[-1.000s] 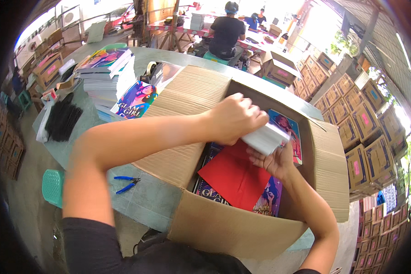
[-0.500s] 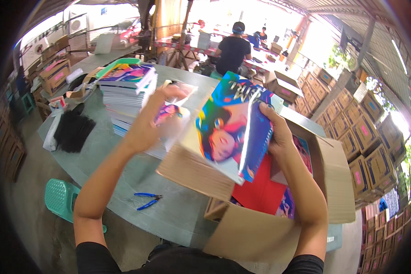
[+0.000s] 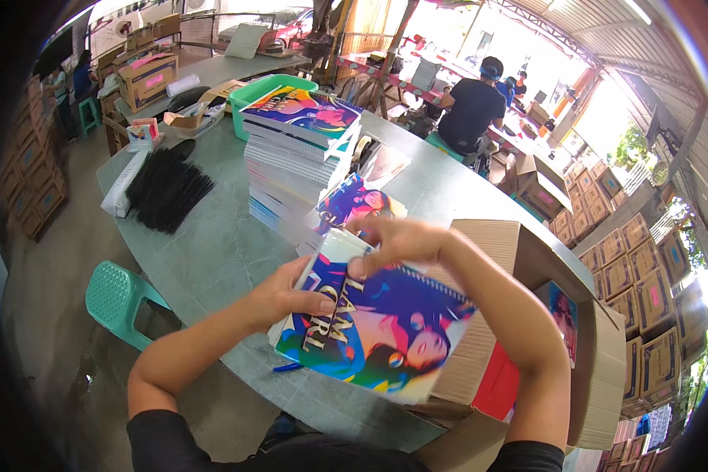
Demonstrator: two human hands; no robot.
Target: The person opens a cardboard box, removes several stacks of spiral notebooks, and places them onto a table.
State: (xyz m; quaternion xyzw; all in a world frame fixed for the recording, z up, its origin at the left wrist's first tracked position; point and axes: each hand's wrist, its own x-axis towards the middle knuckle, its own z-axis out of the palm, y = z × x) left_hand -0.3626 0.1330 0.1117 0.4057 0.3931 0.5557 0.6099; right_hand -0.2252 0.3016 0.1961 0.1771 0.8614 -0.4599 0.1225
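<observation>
A spiral-bound notebook point(image 3: 377, 334) with a colourful illustrated cover is held tilted in front of me, above the table. Thick page edges show at its left, so I cannot tell whether it is a single one. My left hand point(image 3: 287, 297) clasps its left edge, thumb on the cover. Across the top corner, my right hand point(image 3: 397, 245) is closed on the edge with its thumb against the cover. Just beyond my hands lies another illustrated notebook point(image 3: 358, 200), beside a tall stack of notebooks point(image 3: 295, 169). An open cardboard box point(image 3: 598, 377) at the right holds red sheets point(image 3: 497, 385) and more printed covers.
A pile of black strands point(image 3: 169, 189) and a green basket point(image 3: 267, 90) are on the grey-green table point(image 3: 204, 259). Blue-handled pliers point(image 3: 288, 367) are mostly hidden under the notebook. A green stool point(image 3: 118, 299) stands at the left. Stacked cartons point(image 3: 637, 291) line the right; co-workers point(image 3: 476, 114) sit beyond.
The notebook has come down and left, and turned. My left hand, empty before, now grips its left edge; my right hand has shifted to the top corner. The view has swung right.
</observation>
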